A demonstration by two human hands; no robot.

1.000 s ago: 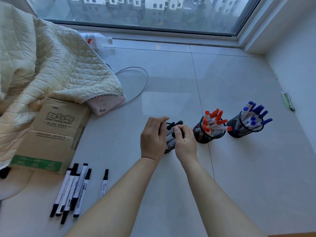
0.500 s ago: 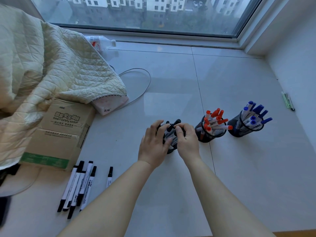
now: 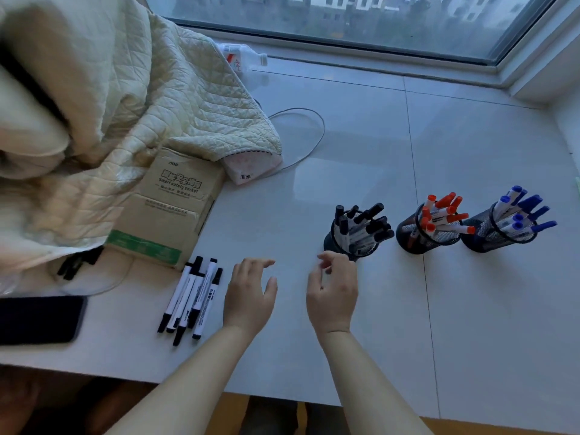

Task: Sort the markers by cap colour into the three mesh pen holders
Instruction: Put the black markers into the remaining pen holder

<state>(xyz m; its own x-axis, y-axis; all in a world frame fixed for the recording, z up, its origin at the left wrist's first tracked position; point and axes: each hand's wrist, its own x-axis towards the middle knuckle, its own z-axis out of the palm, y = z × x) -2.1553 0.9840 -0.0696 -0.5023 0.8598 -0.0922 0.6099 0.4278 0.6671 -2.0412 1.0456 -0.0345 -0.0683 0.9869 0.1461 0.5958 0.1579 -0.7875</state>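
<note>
Big white tiled ledge point(image 3: 361, 309) under a window point(image 3: 345, 17), grey buildings outside. On the left a quilted cream blanket point(image 3: 125, 105) draped over a cardboard box point(image 3: 169, 208). Dark phone point(image 3: 37, 318) at the near left edge. Thin grey cable point(image 3: 314, 146) looping behind the box, plastic bottle point(image 3: 241, 56) near the window.

Half a second ago both hands up at the holder of black-capped markers point(image 3: 357, 229), touching it. Now both pulled back toward the near edge and off it.

Left hand point(image 3: 249, 296) low over the ledge, fingers spread and loose, holding nothing. Right hand point(image 3: 334, 291) fingers softly curled, also holding nothing, fingertips just short of the black holder.

Loose black markers point(image 3: 193, 296) lying in a bunch on the ledge, just left of the left hand, not touching it. Holder of red-capped markers point(image 3: 428, 226) and holder of blue-capped markers point(image 3: 502, 224) standing in a row to the right of the black one, well apart from both hands.
</note>
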